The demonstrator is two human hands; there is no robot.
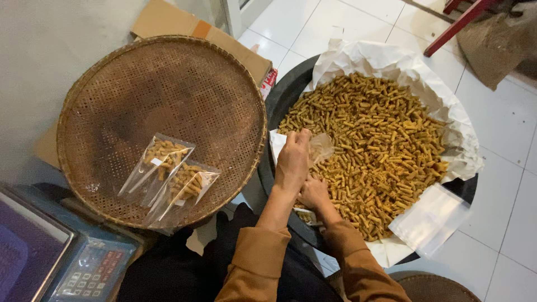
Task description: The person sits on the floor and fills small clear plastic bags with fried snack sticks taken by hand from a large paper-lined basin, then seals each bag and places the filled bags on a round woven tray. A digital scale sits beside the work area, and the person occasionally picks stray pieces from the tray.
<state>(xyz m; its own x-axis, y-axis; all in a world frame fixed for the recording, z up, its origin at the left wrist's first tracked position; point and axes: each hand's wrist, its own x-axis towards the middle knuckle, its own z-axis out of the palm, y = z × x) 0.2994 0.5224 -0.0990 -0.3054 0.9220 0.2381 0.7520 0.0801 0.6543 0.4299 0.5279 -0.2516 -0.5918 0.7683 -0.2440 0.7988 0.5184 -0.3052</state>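
Note:
My left hand (292, 162) pinches a small clear plastic bag (321, 146) by its mouth, holding it over the near edge of a heap of short yellow-brown snack sticks (375, 145). Just below it, my right hand (314, 193) rests curled in the sticks; whether it grips any I cannot tell. The sticks lie on white paper (391, 61) lining a big dark round basin (278, 103). Two filled clear bags (168, 173) lie side by side on a round woven bamboo tray (162, 84) to the left.
A stack of flat empty plastic bags (429, 219) lies on the basin's right rim. A digital scale (56, 263) stands at the lower left. Cardboard (184, 25) leans behind the tray. A red furniture leg (456, 25) and a brown sack (495, 42) stand on the white tiled floor (503, 123).

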